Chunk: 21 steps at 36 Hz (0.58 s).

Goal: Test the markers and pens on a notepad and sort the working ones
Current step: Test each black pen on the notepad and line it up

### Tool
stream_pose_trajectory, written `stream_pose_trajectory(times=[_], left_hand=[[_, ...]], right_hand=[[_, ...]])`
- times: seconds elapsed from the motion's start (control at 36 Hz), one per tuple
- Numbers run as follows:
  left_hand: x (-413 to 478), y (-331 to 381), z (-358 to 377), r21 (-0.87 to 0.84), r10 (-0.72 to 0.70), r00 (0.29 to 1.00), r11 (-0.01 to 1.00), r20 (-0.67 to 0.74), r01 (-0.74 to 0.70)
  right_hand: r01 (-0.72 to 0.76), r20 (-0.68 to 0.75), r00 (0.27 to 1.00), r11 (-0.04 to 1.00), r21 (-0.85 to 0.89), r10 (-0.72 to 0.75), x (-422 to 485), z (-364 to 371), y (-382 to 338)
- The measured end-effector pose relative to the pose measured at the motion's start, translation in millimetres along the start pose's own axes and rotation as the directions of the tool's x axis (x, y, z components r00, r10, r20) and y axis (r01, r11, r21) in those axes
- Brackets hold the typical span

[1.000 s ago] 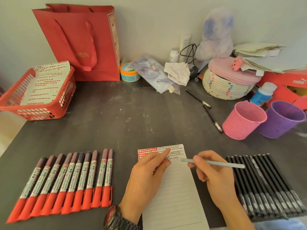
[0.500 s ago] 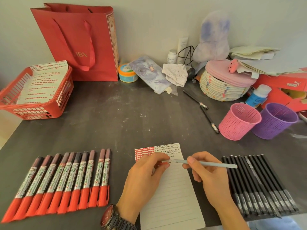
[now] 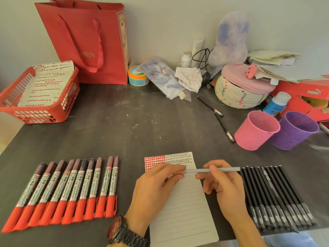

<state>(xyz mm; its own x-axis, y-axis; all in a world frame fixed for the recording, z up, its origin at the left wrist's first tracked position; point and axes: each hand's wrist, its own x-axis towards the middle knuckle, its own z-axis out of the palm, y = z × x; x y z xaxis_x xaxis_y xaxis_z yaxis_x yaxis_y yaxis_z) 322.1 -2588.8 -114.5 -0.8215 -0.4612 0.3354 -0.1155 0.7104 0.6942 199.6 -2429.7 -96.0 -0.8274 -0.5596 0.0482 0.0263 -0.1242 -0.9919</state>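
Pen (image 3: 213, 169): pale grey-blue, held level just above the top of the notepad (image 3: 185, 211), near the front edge of the dark table (image 3: 124, 125).
Change: a short reddish piece now shows at the pen's left end, between the barrel and the left fingertips; half a second ago only the bare tip showed there. Both hands stay on the pen, over the same scribbled top lines.
Left hand (image 3: 153, 189): back turned up, fingers bent, thumb and fingertips pinching the reddish end of the pen; a dark watch (image 3: 124, 230) sits on the wrist.
Right hand (image 3: 224, 184): thumb and forefinger pinch the barrel near its middle; the other fingers curl loosely underneath.
Red markers (image 3: 71, 189): capped, side by side in a row left of the notepad.
Black pens (image 3: 274, 196): in a tight row right of the notepad.
Pink cup (image 3: 256, 131) and purple cup (image 3: 293, 131): upright, touching, behind the black pens.
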Motion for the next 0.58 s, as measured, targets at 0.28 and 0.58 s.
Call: stream_pose_trajectory(times=[0.28, 0.58], left_hand=[[-3, -3, 4, -0.032, 0.066, 0.991, 0.997, -0.113, -0.070], [-4, -1, 5, 0.014, 0.119, 0.992, 0.993, -0.053, -0.118]], right_hand=[[0.059, 0.004, 0.998, 0.985, -0.161, -0.059, -1, 3, 1], [0.040, 0.075, 0.997, 0.968, -0.249, -0.022, -5, 17, 1]])
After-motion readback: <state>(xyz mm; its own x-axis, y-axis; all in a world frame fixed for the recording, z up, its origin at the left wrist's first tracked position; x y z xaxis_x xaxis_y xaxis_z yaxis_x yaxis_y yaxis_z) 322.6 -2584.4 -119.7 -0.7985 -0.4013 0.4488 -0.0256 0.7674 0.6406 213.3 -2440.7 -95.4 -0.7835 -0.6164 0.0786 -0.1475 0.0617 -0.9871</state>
